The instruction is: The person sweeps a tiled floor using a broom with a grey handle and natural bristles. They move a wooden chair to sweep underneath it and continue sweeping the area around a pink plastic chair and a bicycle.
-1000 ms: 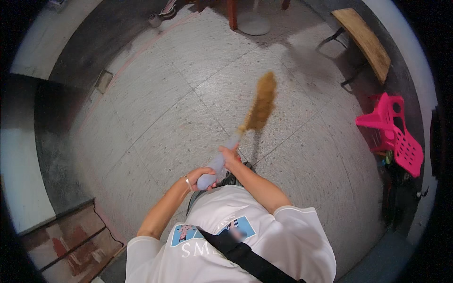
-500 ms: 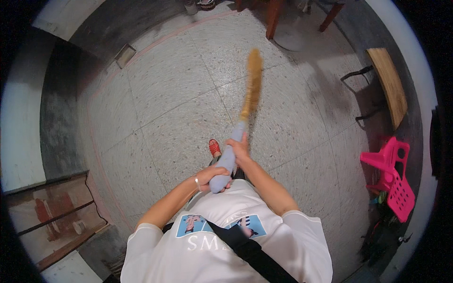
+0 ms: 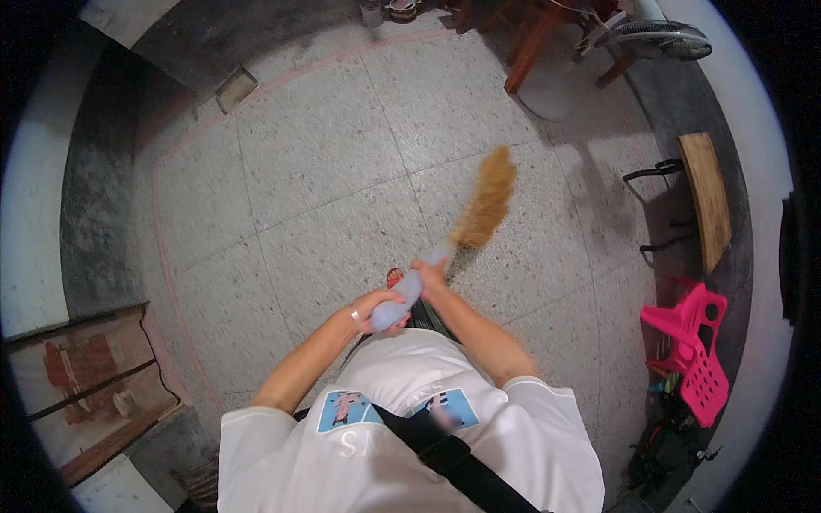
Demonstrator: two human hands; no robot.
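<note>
Both of my hands are wrapped round the thick, pale grey-blue handle of a broom [image 3: 487, 198]. My left hand [image 3: 376, 309] grips the butt end close to my waist. Farther along the handle, just below the bristles, my right hand [image 3: 430, 275] is closed on it. The yellow-brown bristles fan out ahead and to the right, low over the speckled floor [image 3: 325, 154]; whether they touch it I cannot tell. A red sandal [image 3: 394, 278] shows just beyond my hands, partly hidden by them.
Against the right wall stand a wooden bench [image 3: 708, 201] with black metal legs and a bright pink plastic chair [image 3: 697, 350]. Wooden furniture legs [image 3: 530, 56] and a fan [image 3: 658, 40] are at the far right. A small tray-like box [image 3: 235, 90] lies by the far left wall.
The broom's bristles have swung to the right and nearer, and now look wider. Both hands keep their hold. The view has shifted slightly, bringing the fan into sight.
</note>
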